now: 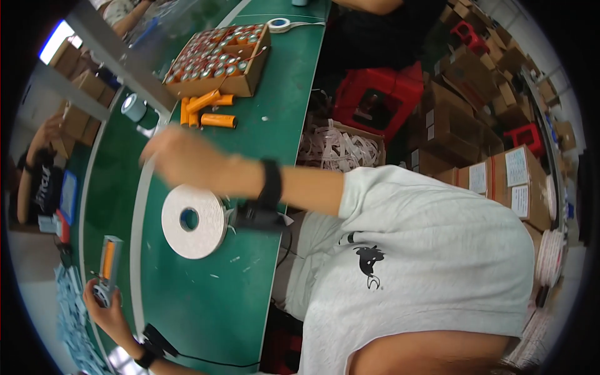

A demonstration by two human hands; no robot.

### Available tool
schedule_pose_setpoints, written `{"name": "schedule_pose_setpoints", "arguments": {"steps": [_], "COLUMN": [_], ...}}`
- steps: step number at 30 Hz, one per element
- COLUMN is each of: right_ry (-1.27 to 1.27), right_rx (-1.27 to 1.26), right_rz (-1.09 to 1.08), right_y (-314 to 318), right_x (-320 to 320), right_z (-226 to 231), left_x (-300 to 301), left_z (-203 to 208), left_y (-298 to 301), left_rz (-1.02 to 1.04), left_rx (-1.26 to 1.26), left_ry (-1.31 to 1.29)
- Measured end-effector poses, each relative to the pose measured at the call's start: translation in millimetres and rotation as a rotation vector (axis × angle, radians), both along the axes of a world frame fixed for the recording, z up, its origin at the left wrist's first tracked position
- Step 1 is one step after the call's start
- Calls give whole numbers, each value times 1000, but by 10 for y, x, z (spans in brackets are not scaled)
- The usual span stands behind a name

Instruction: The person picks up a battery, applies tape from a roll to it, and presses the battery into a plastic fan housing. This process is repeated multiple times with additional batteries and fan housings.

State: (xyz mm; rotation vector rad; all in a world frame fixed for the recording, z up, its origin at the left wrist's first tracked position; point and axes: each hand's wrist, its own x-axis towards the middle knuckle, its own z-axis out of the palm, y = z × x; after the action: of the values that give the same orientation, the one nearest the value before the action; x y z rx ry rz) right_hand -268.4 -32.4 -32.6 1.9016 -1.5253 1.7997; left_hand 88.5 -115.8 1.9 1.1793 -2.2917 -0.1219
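In the head view, my left hand (107, 312) is at the lower left. Its fingers are wrapped round the lower end of a narrow grey holder with an orange cylinder (109, 259) lying lengthwise in it. A round, dark-centred part shows by the fingertips. My right hand (190, 159) is smeared by motion above the table, between loose orange battery cells (219, 120) and a large white tape roll (211, 232). Its fingers cannot be made out. Several of these cells lie in a small heap beside an open cardboard box (255, 74) packed with upright cells.
A small tape roll (279, 25) lies past the box on the green table (215, 294). Grey posts (128, 56) rise along the table. A red stool (378, 100), a carton of white strips (340, 147) and stacked cardboard boxes (515, 181) stand right. Other people are beyond.
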Motion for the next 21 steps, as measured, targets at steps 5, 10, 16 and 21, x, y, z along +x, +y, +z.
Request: {"name": "schedule_pose_setpoints", "arguments": {"steps": [5, 10, 16, 21], "right_ry": [348, 292, -1472, -1090], "right_rx": [824, 876, 857, 972], "right_rz": [-260, 36, 1053, 837], "right_y": [76, 17, 513, 901], "right_x": [-1040, -1180, -1072, -606], "right_z": [-73, -194, -317, -427], "left_x": [211, -224, -1752, -1814], "left_z": [-532, -742, -300, -547], "left_y": [-1195, -1336, 1012, 1016], "left_rz": [202, 176, -395, -378], "left_rx": [54, -444, 216, 5], "left_ry": [62, -292, -534, -484]}}
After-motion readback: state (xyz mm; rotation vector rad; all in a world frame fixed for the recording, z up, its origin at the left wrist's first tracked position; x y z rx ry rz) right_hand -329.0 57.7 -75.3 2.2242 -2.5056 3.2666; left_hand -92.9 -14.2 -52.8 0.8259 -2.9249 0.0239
